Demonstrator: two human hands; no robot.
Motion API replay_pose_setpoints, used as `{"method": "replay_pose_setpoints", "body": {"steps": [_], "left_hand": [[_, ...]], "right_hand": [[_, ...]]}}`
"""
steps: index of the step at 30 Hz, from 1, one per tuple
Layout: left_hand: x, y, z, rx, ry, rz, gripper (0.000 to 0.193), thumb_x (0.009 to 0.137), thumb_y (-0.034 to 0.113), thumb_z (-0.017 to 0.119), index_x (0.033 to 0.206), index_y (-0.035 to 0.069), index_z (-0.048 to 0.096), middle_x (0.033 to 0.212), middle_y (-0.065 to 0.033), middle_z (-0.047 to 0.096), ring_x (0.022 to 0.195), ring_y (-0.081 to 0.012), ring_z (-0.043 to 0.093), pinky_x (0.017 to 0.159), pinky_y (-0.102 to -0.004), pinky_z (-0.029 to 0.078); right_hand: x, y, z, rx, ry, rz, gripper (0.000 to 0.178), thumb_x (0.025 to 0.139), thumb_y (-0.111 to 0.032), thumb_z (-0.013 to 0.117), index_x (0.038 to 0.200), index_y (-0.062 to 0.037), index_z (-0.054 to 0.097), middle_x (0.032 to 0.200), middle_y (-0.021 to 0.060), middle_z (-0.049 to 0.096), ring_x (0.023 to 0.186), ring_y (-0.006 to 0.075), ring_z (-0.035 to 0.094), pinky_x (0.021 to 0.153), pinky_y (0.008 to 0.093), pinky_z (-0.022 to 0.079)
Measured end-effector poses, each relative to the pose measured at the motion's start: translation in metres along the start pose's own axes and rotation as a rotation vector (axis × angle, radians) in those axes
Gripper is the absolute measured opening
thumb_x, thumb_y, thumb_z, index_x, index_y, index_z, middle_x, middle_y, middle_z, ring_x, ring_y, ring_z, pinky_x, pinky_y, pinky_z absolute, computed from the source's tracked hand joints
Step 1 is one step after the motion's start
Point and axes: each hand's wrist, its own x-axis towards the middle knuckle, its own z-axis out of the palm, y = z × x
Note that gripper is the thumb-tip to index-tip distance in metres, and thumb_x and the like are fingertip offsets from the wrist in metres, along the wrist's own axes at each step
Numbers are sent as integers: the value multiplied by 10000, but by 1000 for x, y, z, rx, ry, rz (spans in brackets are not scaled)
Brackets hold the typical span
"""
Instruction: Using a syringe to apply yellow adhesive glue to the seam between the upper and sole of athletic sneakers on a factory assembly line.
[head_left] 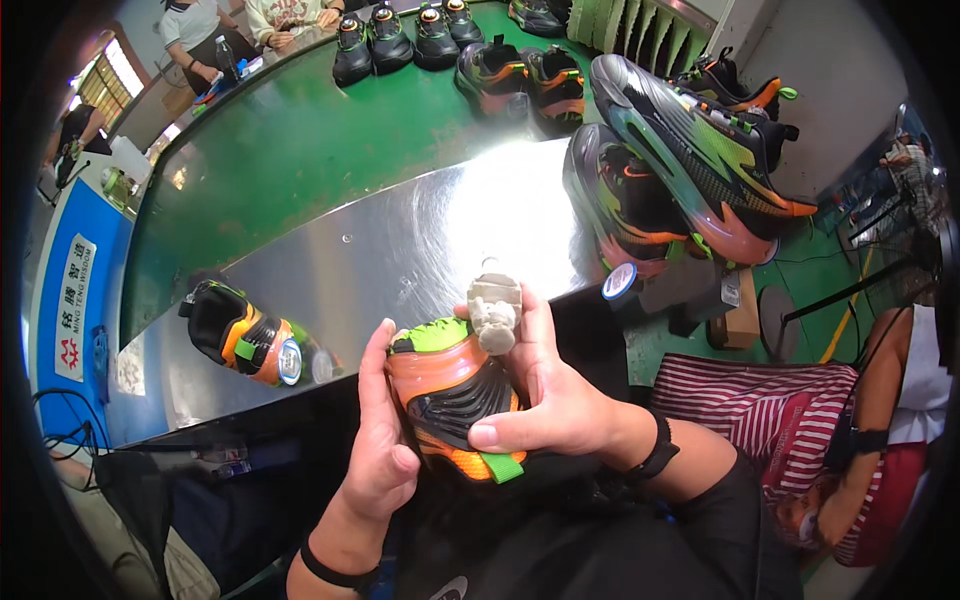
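Low in front of my body, a sneaker (465, 405) in orange, black and bright green is held between my two hands. My left hand (380, 455) is closed against its left side. Across its black ribbed panel lies the thumb of my right hand (560, 400), beside a green pull tab. A greyish-white rubbery-looking lump (495, 312) stands at the shoe's far right, next to my right fingers, and I cannot tell what kind of thing it is. Another sneaker (240, 335) in similar colours, with a round label, rests on the metal sheet to the left.
A shiny metal sheet (400, 240) lies on the green table (260, 170). Stacked sneakers (690, 170) occupy the right, with several black shoes (390, 40) along the far edge. A person in a striped garment (750, 400) is close at my right. Others sit far left.
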Motion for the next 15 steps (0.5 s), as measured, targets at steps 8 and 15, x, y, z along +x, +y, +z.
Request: {"method": "replay_pose_setpoints", "body": {"steps": [8,15], "left_hand": [[11,-4,3,257,103,-23,1100,692,271,831,1462,80,69,1344,-182,384,1257,-267,428,1072,-401,342],[28,-2,-7,300,135,-39,1020,654,147,842,1434,51,192,1314,-157,441,1230,-256,468,1056,-380,369]], "right_hand": [[2,10,-12,-66,-82,-28,1208,713,-80,763,1461,-103,-185,1476,163,180,1399,274,182,1134,392,183],[18,26,-26,-183,-100,-99,1181,749,-106,761,1462,-98,-180,1478,173,183,1401,285,177,1134,393,175]]}}
